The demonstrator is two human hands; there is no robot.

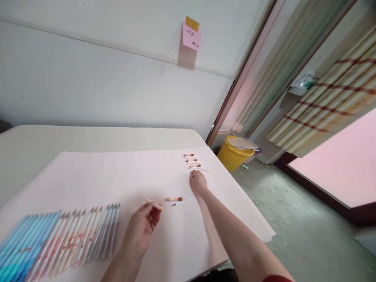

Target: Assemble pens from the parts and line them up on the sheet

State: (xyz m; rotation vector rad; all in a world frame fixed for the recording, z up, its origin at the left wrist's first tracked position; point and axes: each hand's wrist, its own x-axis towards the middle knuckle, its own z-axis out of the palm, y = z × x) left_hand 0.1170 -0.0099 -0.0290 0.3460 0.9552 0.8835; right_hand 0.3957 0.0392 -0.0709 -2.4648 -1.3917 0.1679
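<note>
My left hand [143, 225] is closed in a pinch around a pale, slim pen part [156, 205], held just above the white sheet. Right of it lie a short pen piece with a brown end [174, 199] and a thin pen refill [182, 202] with a dark tip. My right hand [198, 181] reaches farther out, its fingers drawn together low over the sheet. Whatever those fingers hold is hidden. Just beyond them rests another brown-ended pen piece [195, 166] in a short column of similar pieces and refills.
Pens lie side by side at the left: blue ones [32, 239], then several pale patterned ones [79, 235]. White sheeting [123, 172] covers much of the table [88, 137]. A yellow bin [232, 154] stands beyond the right edge. A pink note [191, 36] hangs on the wall.
</note>
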